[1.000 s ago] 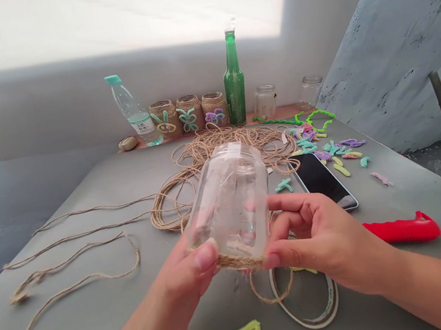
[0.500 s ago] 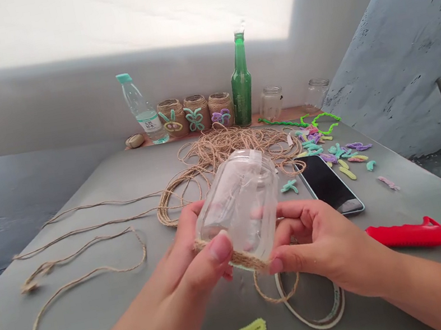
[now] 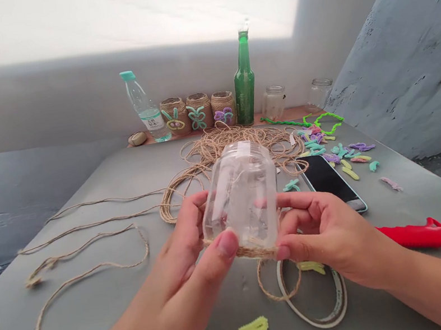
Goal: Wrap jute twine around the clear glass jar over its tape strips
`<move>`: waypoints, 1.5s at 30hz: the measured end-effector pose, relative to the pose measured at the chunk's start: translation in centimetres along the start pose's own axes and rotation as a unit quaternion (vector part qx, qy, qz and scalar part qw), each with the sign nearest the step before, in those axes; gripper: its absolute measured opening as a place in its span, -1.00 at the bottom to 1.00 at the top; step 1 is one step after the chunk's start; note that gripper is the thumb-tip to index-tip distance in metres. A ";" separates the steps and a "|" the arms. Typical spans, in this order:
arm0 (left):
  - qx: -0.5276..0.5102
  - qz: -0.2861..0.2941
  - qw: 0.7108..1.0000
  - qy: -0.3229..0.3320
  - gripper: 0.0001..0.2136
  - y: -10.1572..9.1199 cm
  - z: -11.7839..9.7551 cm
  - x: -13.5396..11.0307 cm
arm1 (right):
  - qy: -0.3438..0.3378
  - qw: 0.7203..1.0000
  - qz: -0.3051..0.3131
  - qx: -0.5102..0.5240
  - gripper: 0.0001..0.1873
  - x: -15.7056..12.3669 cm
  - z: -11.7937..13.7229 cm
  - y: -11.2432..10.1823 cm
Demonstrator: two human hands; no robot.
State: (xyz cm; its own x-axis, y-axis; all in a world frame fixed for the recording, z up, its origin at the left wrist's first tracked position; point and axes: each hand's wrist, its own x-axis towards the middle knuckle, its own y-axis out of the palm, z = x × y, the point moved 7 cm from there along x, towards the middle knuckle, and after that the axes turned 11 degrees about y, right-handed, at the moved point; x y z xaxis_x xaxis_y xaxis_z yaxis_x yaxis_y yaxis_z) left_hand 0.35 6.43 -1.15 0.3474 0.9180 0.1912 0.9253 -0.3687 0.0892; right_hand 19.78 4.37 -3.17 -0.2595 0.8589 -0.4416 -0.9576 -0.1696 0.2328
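Observation:
A clear glass jar (image 3: 244, 200) is held between my hands above the table's middle, its mouth pointing away from me. Twine (image 3: 257, 251) wraps round the jar's base end. My left hand (image 3: 196, 254) grips the left side, thumb pressed on the twine band. On the right, my right hand (image 3: 317, 230) pinches the band's edge with thumb and fingers against the jar. A loop of twine (image 3: 263, 285) hangs below the jar, near a roll of tape (image 3: 341, 294) lying on the table.
Behind lies a twine heap (image 3: 217, 145), with twine-wrapped jars (image 3: 199, 113), a green bottle (image 3: 245, 86) and a water bottle (image 3: 149, 115) along the wall. To the right are a phone (image 3: 328, 180), a red-handled tool (image 3: 420, 235) and pipe-cleaner pieces (image 3: 342, 152). Loose twine (image 3: 94, 268) lies left.
The jar has tilted more upright in my hands, and its base end has risen slightly. Both hands keep their hold. A yellow pipe-cleaner piece now shows by the tape roll.

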 end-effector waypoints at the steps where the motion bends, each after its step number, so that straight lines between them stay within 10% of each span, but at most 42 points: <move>1: 0.028 0.014 0.999 -0.011 -0.48 0.4 -0.2 0.0 | 0.000 1.000 -0.004 -0.006 -0.29 0.0 0.0 -0.1; 18: -0.027 0.009 0.996 -0.079 -0.36 2.1 1.0 0.1 | -0.059 0.993 -0.061 -0.085 -0.31 -0.8 1.2 -0.4; 26: -0.080 -0.065 0.990 -0.101 -0.36 -0.5 2.0 0.0 | -0.098 0.977 -0.071 -0.173 -0.25 -1.6 2.6 -0.9; 35: -0.149 -0.139 0.976 -0.081 -0.38 -0.4 0.5 0.9 | -0.096 0.973 0.003 -0.211 -0.72 -0.4 3.5 -1.7; 40: -0.202 -0.116 0.972 -0.039 -0.50 -0.5 0.7 0.2 | -0.152 0.965 -0.122 -0.176 -0.54 0.4 4.8 -4.8; 45: -0.258 -0.125 0.957 -0.042 -0.47 -0.7 0.0 0.0 | -0.163 0.864 -0.295 -0.374 -0.51 0.3 6.5 -7.9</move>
State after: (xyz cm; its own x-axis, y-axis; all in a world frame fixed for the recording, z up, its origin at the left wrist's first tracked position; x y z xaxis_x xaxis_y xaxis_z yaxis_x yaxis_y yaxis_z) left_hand -0.30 6.71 -1.20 0.1556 0.9876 0.0224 0.7902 -0.1380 0.5970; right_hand 28.08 9.08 0.47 0.2332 0.9724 0.0043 -0.7562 0.1841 -0.6279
